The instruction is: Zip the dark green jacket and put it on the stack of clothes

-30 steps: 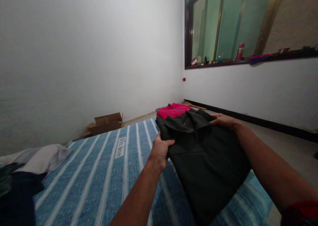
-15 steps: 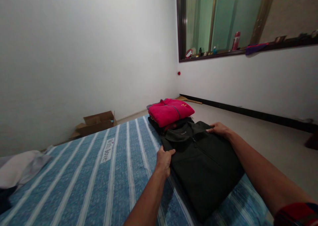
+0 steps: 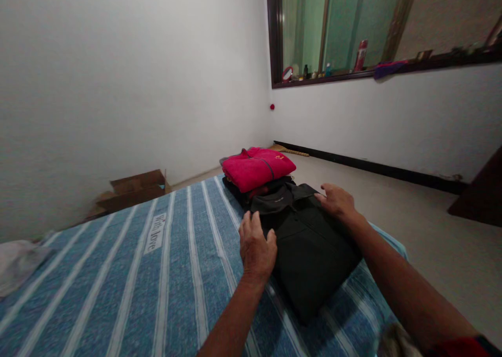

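Note:
A dark, folded zip-neck jacket [image 3: 309, 242] lies on the bed with its collar pointing away from me. My left hand [image 3: 257, 244] is at its left edge near the collar, fingers stretched and thumb apart. On the other side, my right hand [image 3: 335, 201] rests at the right shoulder edge, its thumb and fingers spread, gripping nothing. Just beyond the collar is a stack of folded clothes, with a bright pink jacket [image 3: 259, 168] on top and dark garments [image 3: 280, 183] beneath it.
Blue and white striped bedding [image 3: 180, 273] covers the bed. An open cardboard box [image 3: 135, 189] stands past its far left edge. Pale cloth [image 3: 18, 265] lies at the left. Bottles and a small mirror [image 3: 287, 73] line the window sill. A brown object [image 3: 478, 195] stands on the right floor.
Both hands have loosened from the dark jacket's edges and their fingers have spread. The jacket lies flatter on the bed. The view has shifted slightly to the right.

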The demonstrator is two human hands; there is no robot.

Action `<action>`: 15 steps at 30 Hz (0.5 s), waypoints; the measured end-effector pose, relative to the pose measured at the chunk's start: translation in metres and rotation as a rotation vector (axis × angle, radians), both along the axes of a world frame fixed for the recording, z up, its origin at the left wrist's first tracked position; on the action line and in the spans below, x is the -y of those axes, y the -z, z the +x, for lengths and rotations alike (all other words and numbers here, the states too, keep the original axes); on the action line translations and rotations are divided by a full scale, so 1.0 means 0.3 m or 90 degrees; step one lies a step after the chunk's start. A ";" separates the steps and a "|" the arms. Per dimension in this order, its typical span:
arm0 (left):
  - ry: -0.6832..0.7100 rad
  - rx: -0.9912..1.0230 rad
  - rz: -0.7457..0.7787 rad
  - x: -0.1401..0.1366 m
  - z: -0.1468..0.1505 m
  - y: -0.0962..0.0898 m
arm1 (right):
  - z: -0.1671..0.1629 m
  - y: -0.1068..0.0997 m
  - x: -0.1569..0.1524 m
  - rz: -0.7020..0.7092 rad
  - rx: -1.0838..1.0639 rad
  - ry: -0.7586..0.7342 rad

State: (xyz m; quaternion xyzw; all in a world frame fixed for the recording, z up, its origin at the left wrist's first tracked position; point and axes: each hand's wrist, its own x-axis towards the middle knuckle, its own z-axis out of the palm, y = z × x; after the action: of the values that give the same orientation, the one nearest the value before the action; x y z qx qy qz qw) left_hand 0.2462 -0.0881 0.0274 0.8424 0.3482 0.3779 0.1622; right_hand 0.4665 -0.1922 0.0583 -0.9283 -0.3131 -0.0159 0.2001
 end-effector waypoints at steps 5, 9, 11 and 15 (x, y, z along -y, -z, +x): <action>0.137 -0.246 0.077 0.135 0.013 -0.013 | -0.152 0.024 0.021 -0.084 0.117 -0.175; 0.088 -0.334 0.040 0.172 0.028 0.018 | -0.148 0.081 0.029 -0.129 0.036 -0.195; 0.072 -0.347 0.028 0.175 0.030 0.040 | -0.132 0.097 0.032 -0.122 0.019 -0.205; 0.078 -0.365 0.005 0.181 0.033 0.077 | -0.115 0.116 0.032 -0.110 -0.008 -0.196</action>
State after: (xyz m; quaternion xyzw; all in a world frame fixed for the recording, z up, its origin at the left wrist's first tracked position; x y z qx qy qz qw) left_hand 0.2561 -0.1424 0.0042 0.9349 0.3268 0.1154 0.0767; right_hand 0.4319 -0.2020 0.0233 -0.8832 -0.4504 0.0474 0.1217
